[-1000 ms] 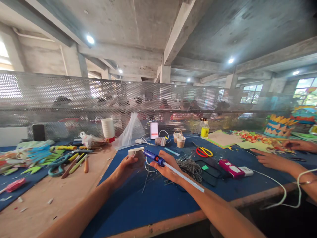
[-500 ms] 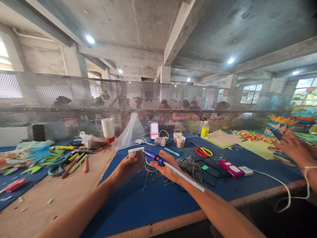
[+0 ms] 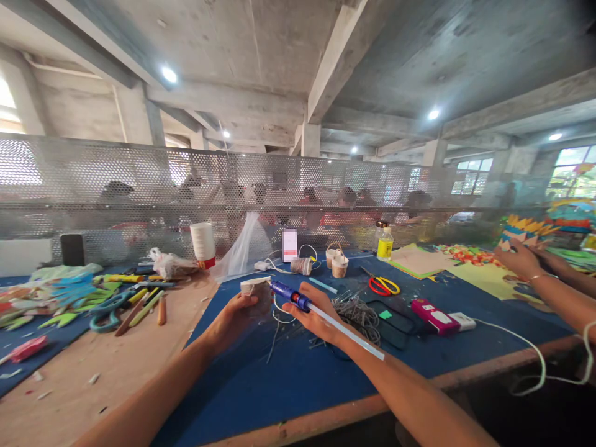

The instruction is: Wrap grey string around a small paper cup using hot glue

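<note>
The left hand (image 3: pixel 233 318) grips a small cup (image 3: pixel 255 293), held above the blue table (image 3: pixel 288 385). The right hand (image 3: pixel 315 315) is closed around a glue gun (image 3: pixel 291 295) with a white stick out the back, its blue nozzle touching the cup's rim. Twine (image 3: pixel 356 310) lies just behind the right hand; scissors (image 3: pixel 384 285) lie farther back.

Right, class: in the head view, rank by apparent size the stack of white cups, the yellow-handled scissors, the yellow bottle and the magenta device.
1. Stack of white cups
2. Magenta device, though being nearer the camera may flatter it
3. Yellow-handled scissors and yellow bottle: too alike to separate.
</note>
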Action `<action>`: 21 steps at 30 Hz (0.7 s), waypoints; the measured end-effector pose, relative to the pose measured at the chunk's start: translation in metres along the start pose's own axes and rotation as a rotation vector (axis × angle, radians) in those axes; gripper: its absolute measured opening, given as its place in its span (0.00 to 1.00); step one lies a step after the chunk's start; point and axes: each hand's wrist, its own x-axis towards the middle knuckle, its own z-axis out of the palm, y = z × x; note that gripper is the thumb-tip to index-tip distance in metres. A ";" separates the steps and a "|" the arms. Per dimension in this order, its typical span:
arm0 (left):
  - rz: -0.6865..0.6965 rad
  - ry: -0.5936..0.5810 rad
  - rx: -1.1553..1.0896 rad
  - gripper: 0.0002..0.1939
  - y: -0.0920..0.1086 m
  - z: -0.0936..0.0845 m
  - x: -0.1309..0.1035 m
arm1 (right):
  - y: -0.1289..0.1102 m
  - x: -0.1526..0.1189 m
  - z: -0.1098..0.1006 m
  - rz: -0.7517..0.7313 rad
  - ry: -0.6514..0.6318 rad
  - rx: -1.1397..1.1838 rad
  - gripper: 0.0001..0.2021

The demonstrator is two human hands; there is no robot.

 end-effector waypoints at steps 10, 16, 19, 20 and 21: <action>-0.023 0.052 -0.026 0.18 0.001 0.001 -0.001 | 0.000 -0.001 0.000 0.021 0.009 0.041 0.24; -0.015 0.083 -0.017 0.17 0.001 0.002 0.000 | 0.002 0.000 0.002 0.008 -0.016 0.045 0.23; -0.023 0.124 -0.013 0.16 0.001 0.003 -0.001 | 0.004 -0.001 0.003 -0.003 -0.022 0.069 0.21; -0.033 0.139 -0.014 0.16 0.002 0.003 -0.001 | 0.005 -0.001 0.003 0.007 -0.021 0.083 0.20; -0.044 0.155 -0.016 0.17 0.002 0.003 -0.001 | 0.006 -0.001 0.004 0.025 -0.019 0.098 0.20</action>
